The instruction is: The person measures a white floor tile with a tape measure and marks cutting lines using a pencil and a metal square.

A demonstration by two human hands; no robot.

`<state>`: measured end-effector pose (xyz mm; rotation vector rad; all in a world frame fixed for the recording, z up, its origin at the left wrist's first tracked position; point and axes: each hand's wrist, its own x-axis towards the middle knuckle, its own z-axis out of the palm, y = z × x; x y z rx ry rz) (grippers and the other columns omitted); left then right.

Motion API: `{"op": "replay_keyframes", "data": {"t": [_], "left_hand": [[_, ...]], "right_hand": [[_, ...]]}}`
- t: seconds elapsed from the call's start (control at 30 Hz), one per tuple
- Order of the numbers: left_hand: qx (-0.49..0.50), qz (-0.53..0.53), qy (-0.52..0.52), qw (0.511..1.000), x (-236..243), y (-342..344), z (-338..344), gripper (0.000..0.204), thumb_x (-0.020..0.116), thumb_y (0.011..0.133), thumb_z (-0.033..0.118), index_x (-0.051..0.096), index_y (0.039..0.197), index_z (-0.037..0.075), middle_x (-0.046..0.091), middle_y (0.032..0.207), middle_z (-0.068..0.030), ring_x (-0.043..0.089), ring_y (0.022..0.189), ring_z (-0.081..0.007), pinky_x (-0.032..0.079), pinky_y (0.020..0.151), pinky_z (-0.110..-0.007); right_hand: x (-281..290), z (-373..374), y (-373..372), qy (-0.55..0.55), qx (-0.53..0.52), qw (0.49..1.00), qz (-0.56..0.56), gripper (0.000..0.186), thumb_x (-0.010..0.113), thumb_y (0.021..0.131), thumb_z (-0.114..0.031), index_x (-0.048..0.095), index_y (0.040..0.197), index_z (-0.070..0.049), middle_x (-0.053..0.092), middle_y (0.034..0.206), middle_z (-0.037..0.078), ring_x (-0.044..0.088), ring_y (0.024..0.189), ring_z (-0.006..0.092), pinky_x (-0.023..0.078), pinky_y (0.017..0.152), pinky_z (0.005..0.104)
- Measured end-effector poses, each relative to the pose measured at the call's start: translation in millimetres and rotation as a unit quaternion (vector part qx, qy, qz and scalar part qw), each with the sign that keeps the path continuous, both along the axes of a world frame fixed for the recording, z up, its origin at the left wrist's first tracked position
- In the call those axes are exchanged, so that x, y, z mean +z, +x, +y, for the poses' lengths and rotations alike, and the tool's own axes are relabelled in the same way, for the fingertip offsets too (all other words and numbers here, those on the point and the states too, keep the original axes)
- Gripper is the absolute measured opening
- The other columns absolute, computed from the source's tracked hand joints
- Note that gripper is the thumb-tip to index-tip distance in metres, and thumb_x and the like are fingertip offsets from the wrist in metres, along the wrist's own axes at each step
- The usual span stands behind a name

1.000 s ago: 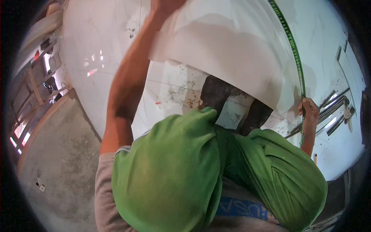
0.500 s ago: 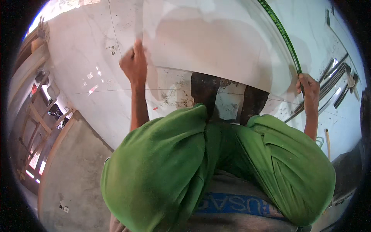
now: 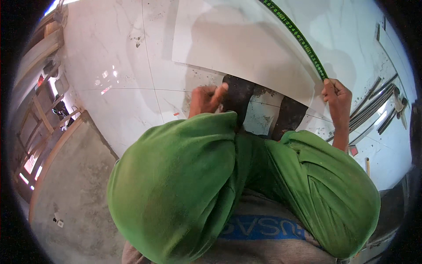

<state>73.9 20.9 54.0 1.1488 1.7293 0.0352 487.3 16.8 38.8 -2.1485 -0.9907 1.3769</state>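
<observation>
A black-and-green tape measure blade [image 3: 299, 37] curves down from the far edge, its marked face showing, over a large white tile [image 3: 211, 42]. At the tile's near right corner my right hand [image 3: 338, 93] pinches the blade's near end between thumb and fingers. My left hand [image 3: 205, 99] hovers by my left knee, just left of my dark lower leg. Its fingers are curled, with the thumb stretched along them to the right; what they hold, if anything, is hidden. The tape's far end lies out of view.
Dark metal lengths [image 3: 373, 103] lie on the floor to the right, near a small yellowish stick [image 3: 368, 166]. Wooden framing [image 3: 44, 114] stands at the left beside a grey concrete slab [image 3: 72, 176]. My knees in green trousers [image 3: 176, 180] fill the near middle.
My left hand has moved right and nearer, from beside the tile's left edge to my knee. The right hand has shifted slightly left with the blade, whose markings now show more clearly.
</observation>
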Motion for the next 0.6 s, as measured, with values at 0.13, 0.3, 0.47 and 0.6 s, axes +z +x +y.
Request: {"op": "replay_keyframes", "data": {"t": [0.13,0.3,0.47,0.6], "left_hand": [[-0.03,0.08,0.184,0.979,-24,-21,32,0.062,0.077,0.101,0.041,0.054,0.058,0.002,0.042,0.052,-0.0042,0.037,0.053,-0.0119,0.033,0.049,-0.039],[-0.057,0.112,0.201,0.971,-30,-31,47,0.065,0.076,0.1,0.043,0.051,0.058,0.0,0.037,0.049,-0.0097,0.032,0.05,-0.0171,0.033,0.048,-0.041],[-0.109,0.154,0.191,0.963,-36,-27,54,0.064,0.078,0.097,0.044,0.053,0.058,0.001,0.039,0.05,-0.0091,0.032,0.052,-0.0149,0.035,0.049,-0.04],[-0.099,0.14,0.213,0.962,-34,-21,77,0.064,0.074,0.096,0.047,0.054,0.059,-0.001,0.042,0.051,-0.0141,0.034,0.048,-0.0244,0.038,0.053,-0.044]], "right_hand": [[-2,-12,-10,-0.01,-0.051,0.998,0.027,0.03,0.069,0.105,-0.029,0.078,0.106,0.0,0.061,0.074,-0.002,0.051,0.064,0.0061,0.043,0.061,0.0249],[0,-19,-6,0.009,-0.055,0.998,0.012,0.031,0.069,0.106,-0.03,0.079,0.107,0.0,0.062,0.074,-0.001,0.052,0.064,0.0059,0.043,0.06,0.0254],[-2,-23,6,0.028,-0.037,0.999,-0.02,0.033,0.069,0.106,-0.031,0.079,0.108,0.0,0.064,0.073,-0.001,0.054,0.065,0.0064,0.044,0.061,0.0259],[-1,-18,5,0.026,-0.036,0.999,-0.02,0.033,0.069,0.107,-0.031,0.079,0.109,0.001,0.064,0.073,0.0,0.053,0.065,0.0062,0.045,0.061,0.0254]]}}
